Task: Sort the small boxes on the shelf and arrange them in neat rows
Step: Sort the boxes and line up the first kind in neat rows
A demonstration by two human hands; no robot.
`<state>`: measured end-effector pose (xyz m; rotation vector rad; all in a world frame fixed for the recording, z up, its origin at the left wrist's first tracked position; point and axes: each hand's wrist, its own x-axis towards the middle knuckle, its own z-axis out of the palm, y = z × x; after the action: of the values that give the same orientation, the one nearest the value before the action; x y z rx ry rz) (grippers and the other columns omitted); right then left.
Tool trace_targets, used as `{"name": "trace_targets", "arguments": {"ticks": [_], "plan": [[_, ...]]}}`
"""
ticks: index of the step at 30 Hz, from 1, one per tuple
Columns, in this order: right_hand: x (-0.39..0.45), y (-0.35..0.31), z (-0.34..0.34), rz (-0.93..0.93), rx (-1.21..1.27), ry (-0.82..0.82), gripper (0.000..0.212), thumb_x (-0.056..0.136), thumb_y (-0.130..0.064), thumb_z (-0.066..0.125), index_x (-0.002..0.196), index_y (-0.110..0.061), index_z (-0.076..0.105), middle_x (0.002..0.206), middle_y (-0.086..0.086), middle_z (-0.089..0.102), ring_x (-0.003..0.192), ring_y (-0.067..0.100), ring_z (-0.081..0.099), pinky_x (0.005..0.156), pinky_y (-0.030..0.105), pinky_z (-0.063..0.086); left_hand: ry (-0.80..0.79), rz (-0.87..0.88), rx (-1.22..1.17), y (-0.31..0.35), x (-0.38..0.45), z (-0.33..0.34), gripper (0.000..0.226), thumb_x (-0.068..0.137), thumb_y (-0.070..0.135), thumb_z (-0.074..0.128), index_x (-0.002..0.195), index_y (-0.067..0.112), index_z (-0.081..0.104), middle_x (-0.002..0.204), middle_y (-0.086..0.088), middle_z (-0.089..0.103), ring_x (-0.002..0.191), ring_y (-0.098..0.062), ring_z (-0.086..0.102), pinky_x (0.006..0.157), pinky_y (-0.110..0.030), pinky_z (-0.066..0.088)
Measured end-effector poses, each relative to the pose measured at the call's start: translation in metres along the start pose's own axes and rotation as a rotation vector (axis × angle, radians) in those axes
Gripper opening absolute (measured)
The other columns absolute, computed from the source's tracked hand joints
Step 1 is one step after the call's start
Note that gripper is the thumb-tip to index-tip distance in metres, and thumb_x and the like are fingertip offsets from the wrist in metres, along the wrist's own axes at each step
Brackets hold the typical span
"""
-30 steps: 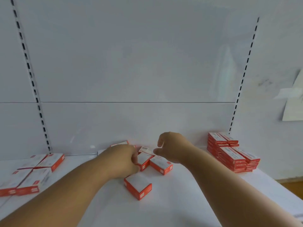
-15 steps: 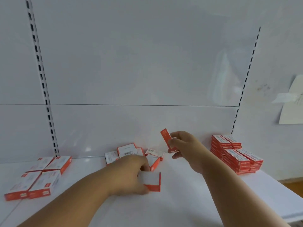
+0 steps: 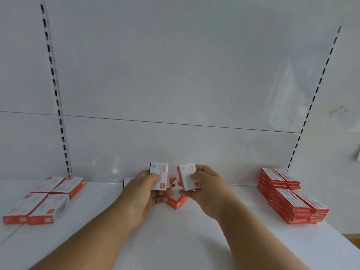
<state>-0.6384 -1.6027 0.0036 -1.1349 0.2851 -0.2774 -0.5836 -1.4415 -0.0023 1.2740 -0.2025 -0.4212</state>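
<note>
- Sorting is under way: the left hand (image 3: 147,189) grips one box (image 3: 159,176), and the right hand (image 3: 204,184) grips a second box (image 3: 187,176).
- Next, I judge, each goes into a row.
- Below the hands lies a loose box (image 3: 176,203).
- Left of them sit four flat boxes (image 3: 45,199); right, a taller stack (image 3: 292,197), count unclear.

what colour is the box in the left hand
White face with red edges and red print, seen in the head view: box, left hand.

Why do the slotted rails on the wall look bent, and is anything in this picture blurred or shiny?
Head view: the wide-angle lens bows the slotted rails outward; soft glare patches sit low on the white back panel; the print on the boxes in the left hand and right hand is too soft to read; lighting is even, shadows faint.
</note>
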Motion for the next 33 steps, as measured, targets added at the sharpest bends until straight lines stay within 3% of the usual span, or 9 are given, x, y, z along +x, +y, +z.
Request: {"name": "trace_targets", "arguments": {"ticks": [4,6,8,12,17,22,26,29,33], "plan": [[0.001,0.010,-0.001,-0.044,-0.008,-0.161,0.039,0.090,0.016,0.034,0.120,0.006,0.057,0.114,0.032,0.063,0.092,0.035,0.067,0.076,0.039,0.056,0.029,0.035,0.090,0.001,0.000,-0.004,0.028,0.098,0.003,0.036,0.110,0.005,0.061,0.091,-0.022,0.073,0.072,-0.031,0.069,0.064,-0.039,0.053],[-0.001,0.014,0.000,-0.079,-0.041,-0.214,0.038,0.089,0.018,0.038,0.117,0.005,0.060,0.109,0.026,0.068,0.095,0.034,0.068,0.082,0.040,0.055,0.043,0.075,0.169,0.000,0.003,-0.005,0.028,0.096,0.003,0.041,0.108,0.009,0.066,0.098,-0.020,0.074,0.085,-0.033,0.069,0.075,-0.045,0.055],[0.000,0.014,0.003,-0.116,-0.092,-0.191,0.032,0.090,0.015,0.044,0.112,0.001,0.063,0.104,0.020,0.072,0.093,0.032,0.070,0.080,0.040,0.055,0.064,0.115,0.239,0.001,0.005,-0.007,0.027,0.094,0.003,0.048,0.103,0.014,0.070,0.099,-0.014,0.075,0.093,-0.032,0.070,0.085,-0.048,0.056],[-0.008,0.013,0.008,-0.164,-0.158,-0.135,0.024,0.091,0.009,0.054,0.107,-0.003,0.067,0.098,0.013,0.075,0.087,0.027,0.071,0.070,0.032,0.054,0.067,0.140,0.282,0.004,-0.002,-0.012,0.024,0.091,0.001,0.055,0.104,0.013,0.071,0.099,-0.010,0.076,0.093,-0.029,0.073,0.091,-0.050,0.056],[-0.013,0.003,0.046,-0.205,-0.322,-0.084,0.016,0.092,0.002,0.059,0.105,-0.004,0.066,0.097,0.009,0.076,0.092,0.027,0.073,0.086,0.044,0.058,0.062,0.162,0.345,0.036,-0.016,-0.053,0.031,0.086,-0.003,0.063,0.110,0.016,0.067,0.101,-0.007,0.075,0.090,-0.026,0.074,0.085,-0.045,0.059],[-0.011,0.017,0.135,-0.228,-0.393,-0.122,0.013,0.090,-0.003,0.065,0.103,-0.002,0.067,0.092,0.009,0.077,0.085,0.026,0.074,0.083,0.044,0.059,0.179,0.218,0.462,0.085,-0.027,-0.146,0.031,0.084,-0.002,0.070,0.107,0.016,0.062,0.091,-0.011,0.074,0.075,-0.029,0.074,0.067,-0.040,0.058],[0.002,0.047,0.202,-0.210,-0.562,-0.073,0.012,0.088,-0.014,0.071,0.095,-0.005,0.070,0.081,0.006,0.077,0.073,0.022,0.075,0.077,0.039,0.061,0.306,0.199,0.508,0.101,-0.020,-0.212,0.026,0.083,0.010,0.074,0.104,0.021,0.063,0.080,-0.003,0.077,0.072,-0.022,0.073,0.069,-0.040,0.056],[0.014,0.063,0.240,-0.152,-0.651,-0.017,0.014,0.088,-0.018,0.071,0.089,-0.005,0.067,0.074,0.005,0.075,0.065,0.018,0.074,0.073,0.038,0.062,0.284,0.176,0.572,0.105,-0.007,-0.241,0.021,0.087,0.015,0.073,0.104,0.021,0.062,0.081,-0.001,0.077,0.075,-0.020,0.073,0.064,-0.034,0.055],[0.032,0.084,0.264,-0.070,-0.793,0.094,0.019,0.089,-0.025,0.070,0.090,-0.007,0.065,0.075,0.002,0.075,0.061,0.014,0.073,0.060,0.027,0.061,0.248,0.181,0.684,0.105,0.012,-0.261,0.019,0.090,0.020,0.070,0.107,0.021,0.061,0.092,0.002,0.074,0.076,-0.014,0.072,0.058,-0.026,0.052]]}}
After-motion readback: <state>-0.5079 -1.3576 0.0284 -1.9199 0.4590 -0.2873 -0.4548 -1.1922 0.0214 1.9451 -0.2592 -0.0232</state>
